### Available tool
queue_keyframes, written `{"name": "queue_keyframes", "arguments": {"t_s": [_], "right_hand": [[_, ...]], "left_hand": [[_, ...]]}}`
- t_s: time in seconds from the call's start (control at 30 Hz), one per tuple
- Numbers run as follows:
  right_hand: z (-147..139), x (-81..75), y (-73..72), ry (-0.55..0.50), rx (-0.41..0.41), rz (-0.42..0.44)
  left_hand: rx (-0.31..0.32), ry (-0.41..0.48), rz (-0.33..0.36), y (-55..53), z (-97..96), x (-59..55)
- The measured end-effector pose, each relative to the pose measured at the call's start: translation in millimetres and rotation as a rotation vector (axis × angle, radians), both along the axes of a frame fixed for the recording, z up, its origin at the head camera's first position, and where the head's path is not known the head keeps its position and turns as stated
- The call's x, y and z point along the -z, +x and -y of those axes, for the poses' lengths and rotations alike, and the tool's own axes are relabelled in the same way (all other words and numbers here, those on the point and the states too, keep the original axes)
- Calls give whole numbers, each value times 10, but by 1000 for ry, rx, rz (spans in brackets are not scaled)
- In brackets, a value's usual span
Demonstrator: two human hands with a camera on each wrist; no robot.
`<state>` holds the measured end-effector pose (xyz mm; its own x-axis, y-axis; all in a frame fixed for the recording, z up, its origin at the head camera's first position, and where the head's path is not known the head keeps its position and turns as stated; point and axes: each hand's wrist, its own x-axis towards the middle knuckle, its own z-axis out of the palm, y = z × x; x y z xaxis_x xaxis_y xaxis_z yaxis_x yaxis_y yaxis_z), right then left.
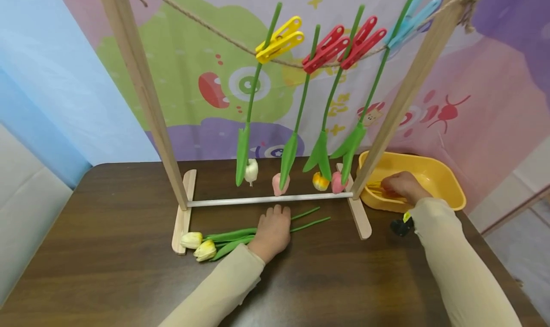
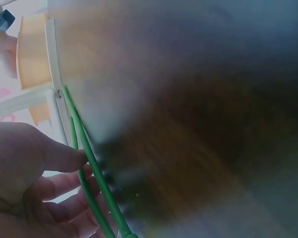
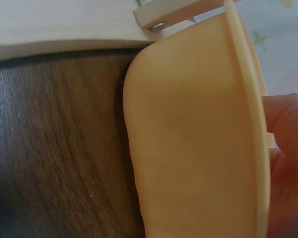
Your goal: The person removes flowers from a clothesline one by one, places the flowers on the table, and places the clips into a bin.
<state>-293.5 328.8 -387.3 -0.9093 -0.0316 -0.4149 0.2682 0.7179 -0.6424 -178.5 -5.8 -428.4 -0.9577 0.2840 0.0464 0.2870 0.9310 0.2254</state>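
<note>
Two tulips [image 1: 236,233] under left fingers [image 1: 277,214]

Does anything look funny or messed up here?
Yes: four green-stemmed tulips, white, pink and orange, hang upside down from the brown twine rope. That looks odd because flowers usually point up. I see nothing spilled or broken.

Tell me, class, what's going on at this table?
A person's left grip holds two pale-yellow tulips by their stems, on the table. Their right grip is inside a yellow tub; whether it holds anything is unclear. Four other tulips hang heads down from a rope, clipped with clothespins.
</note>
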Motion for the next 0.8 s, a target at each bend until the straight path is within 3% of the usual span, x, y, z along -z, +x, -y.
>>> {"name": "queue_keyframes", "arguments": {"t_s": [0.2, 0.43, 0.8], "right_hand": [[0, 25, -41, 83, -87, 18], [29, 25, -44, 147, -111, 29], [58, 9, -44, 149, -113, 47]], "left_hand": [[1, -27, -24, 19, 0, -2], [-7, -38, -17, 34, -3, -8], [-9, -27, 10, 49, 17, -42]]}}
